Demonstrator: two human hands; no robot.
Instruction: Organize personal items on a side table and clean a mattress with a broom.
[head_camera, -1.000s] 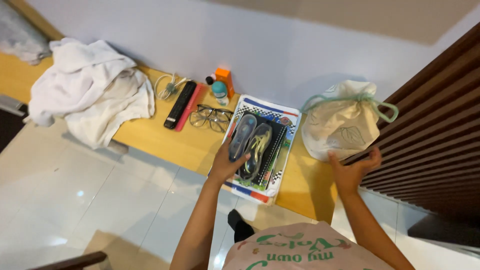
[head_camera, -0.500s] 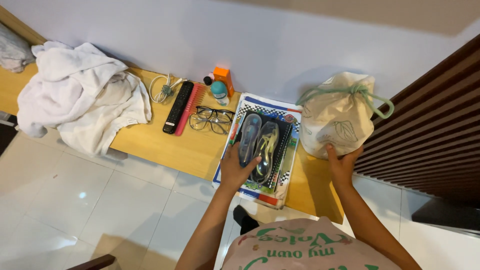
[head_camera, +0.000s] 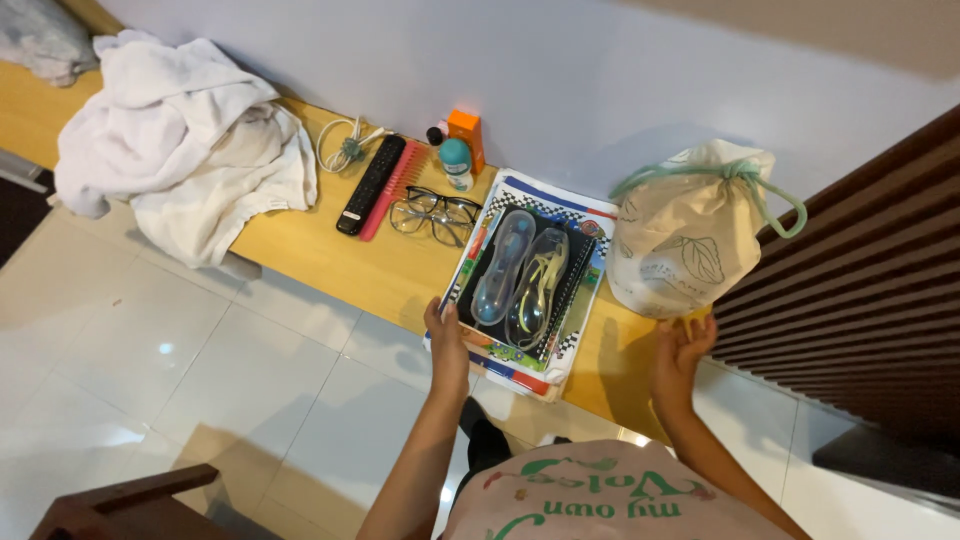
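Both hands sit lower than half a second ago: the left hand (head_camera: 447, 345) has slid from the top of the goggle case (head_camera: 520, 280) to the front left corner of the book stack (head_camera: 520, 360), and the right hand (head_camera: 680, 350) has dropped away from the bag (head_camera: 690, 235) toward the front edge of the surface (head_camera: 330, 255). Left fingers lie narrow, pressed flat along the stack's corner; whether they grip it cannot be told. Right fingers are loosely spread, holding nothing, tips near the bag's base. The stack overhangs the front edge, with the case and its two goggles resting loose on top. Risk: a lift or pull at one corner alone would likely tilt the stack, letting the case slide off toward the floor (head_camera: 160, 340). The bag stands just beside the stack near the right end; a nudge could topple it. Glasses (head_camera: 432, 212), just left of the stack, may be pushed if it shifts leftward.
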